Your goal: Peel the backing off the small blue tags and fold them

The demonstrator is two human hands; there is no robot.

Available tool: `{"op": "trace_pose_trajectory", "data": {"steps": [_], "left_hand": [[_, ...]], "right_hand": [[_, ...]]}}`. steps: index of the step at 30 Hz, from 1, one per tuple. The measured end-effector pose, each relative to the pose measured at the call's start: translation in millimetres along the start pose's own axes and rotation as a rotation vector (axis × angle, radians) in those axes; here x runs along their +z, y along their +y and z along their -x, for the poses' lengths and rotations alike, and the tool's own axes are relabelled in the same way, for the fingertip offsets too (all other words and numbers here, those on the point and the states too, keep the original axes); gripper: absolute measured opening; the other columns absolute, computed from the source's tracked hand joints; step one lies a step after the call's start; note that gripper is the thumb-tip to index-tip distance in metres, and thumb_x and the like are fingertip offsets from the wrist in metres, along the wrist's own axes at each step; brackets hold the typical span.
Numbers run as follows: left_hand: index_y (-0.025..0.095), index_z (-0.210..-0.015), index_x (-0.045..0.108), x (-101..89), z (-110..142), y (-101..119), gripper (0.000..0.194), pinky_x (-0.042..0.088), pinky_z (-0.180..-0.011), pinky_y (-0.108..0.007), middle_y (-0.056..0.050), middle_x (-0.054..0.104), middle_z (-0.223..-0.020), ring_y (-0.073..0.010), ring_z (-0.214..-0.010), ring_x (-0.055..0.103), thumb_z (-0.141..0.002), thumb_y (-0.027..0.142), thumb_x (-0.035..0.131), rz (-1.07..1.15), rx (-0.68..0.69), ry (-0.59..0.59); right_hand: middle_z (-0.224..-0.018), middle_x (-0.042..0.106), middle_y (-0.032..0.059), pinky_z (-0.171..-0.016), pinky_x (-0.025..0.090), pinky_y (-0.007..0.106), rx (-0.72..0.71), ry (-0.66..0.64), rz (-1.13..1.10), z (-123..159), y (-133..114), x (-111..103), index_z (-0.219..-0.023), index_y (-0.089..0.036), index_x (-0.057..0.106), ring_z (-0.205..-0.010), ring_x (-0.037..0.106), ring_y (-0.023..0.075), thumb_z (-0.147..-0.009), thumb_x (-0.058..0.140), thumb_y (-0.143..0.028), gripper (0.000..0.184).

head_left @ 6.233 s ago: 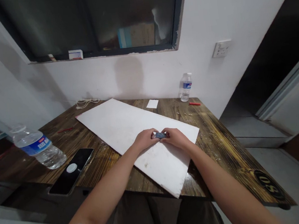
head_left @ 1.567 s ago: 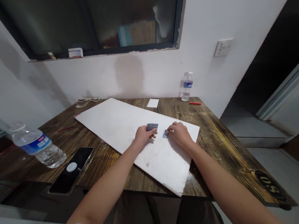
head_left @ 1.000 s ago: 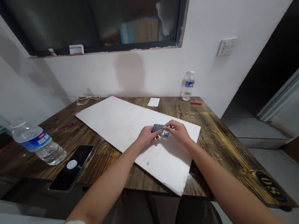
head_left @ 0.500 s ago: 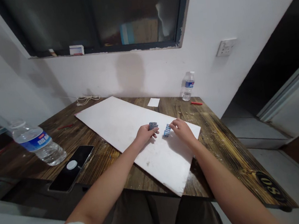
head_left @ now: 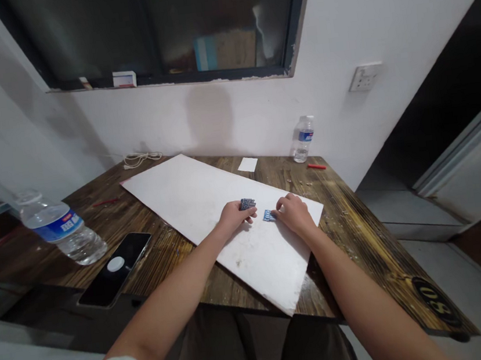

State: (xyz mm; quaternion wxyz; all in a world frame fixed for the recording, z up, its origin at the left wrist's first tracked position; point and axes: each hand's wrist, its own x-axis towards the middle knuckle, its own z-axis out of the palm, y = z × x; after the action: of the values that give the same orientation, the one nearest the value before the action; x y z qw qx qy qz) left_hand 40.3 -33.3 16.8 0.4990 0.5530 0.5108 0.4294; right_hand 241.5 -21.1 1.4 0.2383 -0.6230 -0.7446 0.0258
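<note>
Lowered since the earlier head frame, the blue piece (head_left: 268,216) juts leftward from the pinched grip of the right hand (head_left: 294,214), above the surface's (head_left: 352,230) right half — long axis unclear — facing the patterned stack (head_left: 247,203) clasped in the left hand (head_left: 231,217).

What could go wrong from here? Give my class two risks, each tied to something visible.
The phone appears to jut past the front edge of the table, so a knock might tip it off.

The left hand grips small dark cards and the right hand holds blue-and-white cards; a loosened grip could scatter either set over the white board.
</note>
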Motion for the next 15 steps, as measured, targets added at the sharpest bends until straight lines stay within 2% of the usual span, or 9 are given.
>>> {"op": "trace_pose_trajectory", "data": {"steps": [3, 7, 12, 15], "left_hand": [[0.011, -0.076, 0.065, 0.0, -1.5, -1.1, 0.025, 0.038, -0.044, -0.021, -0.006, 0.068, -0.067, -0.0097, -0.049, 0.054, -0.069, 0.033, 0.074, -0.033, 0.010, -0.012], [0.011, -0.072, 0.065, 0.0, -3.1, -1.8, 0.023, 0.041, -0.050, -0.023, -0.006, 0.068, -0.066, -0.0111, -0.052, 0.058, -0.068, 0.033, 0.074, -0.117, 0.101, -0.090], [0.012, -0.068, 0.067, 1.4, 2.9, -0.4, 0.012, 0.042, -0.056, -0.024, -0.003, 0.064, -0.060, -0.0127, -0.057, 0.059, -0.071, 0.023, 0.065, -0.312, 0.203, -0.176], [0.013, -0.076, 0.067, 3.0, 5.8, -0.3, 0.013, 0.039, -0.052, -0.023, -0.003, 0.064, -0.063, -0.0122, -0.056, 0.056, -0.070, 0.024, 0.067, -0.341, 0.200, -0.221]], "right_hand": [[-0.090, 0.057, 0.0070, -0.074, 0.039, 0.033, -0.077, 0.112, -0.264, -2.9, -1.1, -1.0, -0.082, -0.019, 0.063, -0.088, 0.053, 0.0222, -0.081, 0.063, -0.041, 0.021], [-0.088, 0.061, 0.0047, -0.068, 0.042, 0.029, -0.209, 0.100, -0.634, -2.5, -13.3, -1.7, -0.085, -0.020, 0.062, -0.075, 0.053, 0.0169, -0.077, 0.065, -0.046, 0.027], [-0.062, 0.058, -0.0022, -0.056, 0.037, 0.024, -0.114, -0.102, -0.778, 2.5, -24.3, 2.6, -0.069, -0.020, 0.060, -0.059, 0.049, 0.0130, -0.070, 0.069, -0.039, 0.021], [-0.057, 0.056, -0.0034, -0.053, 0.035, 0.024, -0.050, -0.068, -0.805, 2.3, -22.9, 3.2, -0.065, -0.019, 0.060, -0.055, 0.048, 0.0123, -0.066, 0.070, -0.038, 0.021]]}}
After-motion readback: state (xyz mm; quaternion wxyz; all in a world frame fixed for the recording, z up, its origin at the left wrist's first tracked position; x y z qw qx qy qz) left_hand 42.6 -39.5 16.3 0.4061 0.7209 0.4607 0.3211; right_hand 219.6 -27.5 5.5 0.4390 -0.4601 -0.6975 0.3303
